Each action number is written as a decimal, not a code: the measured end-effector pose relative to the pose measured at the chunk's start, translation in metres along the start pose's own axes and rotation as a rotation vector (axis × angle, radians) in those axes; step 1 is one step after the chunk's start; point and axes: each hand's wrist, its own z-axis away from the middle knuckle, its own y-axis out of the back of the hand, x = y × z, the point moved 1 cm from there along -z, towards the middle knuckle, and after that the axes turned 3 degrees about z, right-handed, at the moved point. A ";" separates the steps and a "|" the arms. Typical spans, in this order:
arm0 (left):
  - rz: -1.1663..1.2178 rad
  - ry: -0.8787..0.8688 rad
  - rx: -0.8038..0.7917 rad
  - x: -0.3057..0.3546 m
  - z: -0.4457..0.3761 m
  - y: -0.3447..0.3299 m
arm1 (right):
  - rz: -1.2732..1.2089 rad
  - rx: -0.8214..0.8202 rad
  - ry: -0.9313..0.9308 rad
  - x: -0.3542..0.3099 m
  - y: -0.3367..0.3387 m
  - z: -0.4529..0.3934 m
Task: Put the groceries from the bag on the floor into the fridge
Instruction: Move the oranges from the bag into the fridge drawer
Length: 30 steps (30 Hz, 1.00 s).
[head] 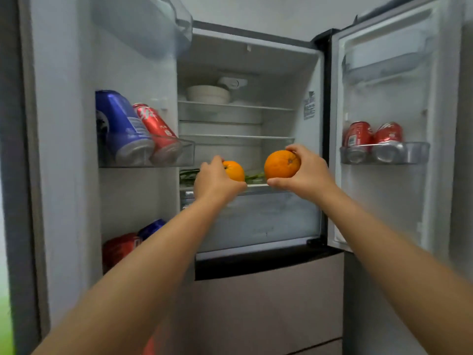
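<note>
Two orange oranges (281,163), red cans (359,135), a blue can (120,121)

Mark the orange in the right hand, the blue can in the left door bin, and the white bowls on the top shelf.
orange in right hand (281,165), head view, centre of its peel.
blue can (120,124), head view, middle of its blue side.
white bowls (207,94), head view, front wall of the stack.

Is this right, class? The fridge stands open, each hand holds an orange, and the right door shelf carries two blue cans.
One detail is wrong: the two cans on the right door shelf are red, not blue, as the head view shows. The fridge does stand open, the left hand holds one orange and the right hand holds the other orange.
</note>
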 end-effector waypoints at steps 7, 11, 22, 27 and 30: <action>-0.240 0.079 -0.135 -0.012 -0.135 -0.065 | 0.106 -0.135 0.053 0.062 -0.069 -0.130; -0.482 0.112 -0.317 -0.030 -0.193 -0.101 | 0.308 -0.353 0.136 0.099 -0.105 -0.186; -0.974 0.182 -0.954 -0.097 -0.290 -0.198 | 0.729 -1.155 0.440 0.180 -0.232 -0.277; -1.046 0.051 -0.981 -0.139 -0.304 -0.232 | 0.629 -1.426 0.388 0.212 -0.284 -0.282; -0.972 0.081 -0.961 -0.160 -0.307 -0.246 | 0.644 -1.394 0.479 0.233 -0.311 -0.280</action>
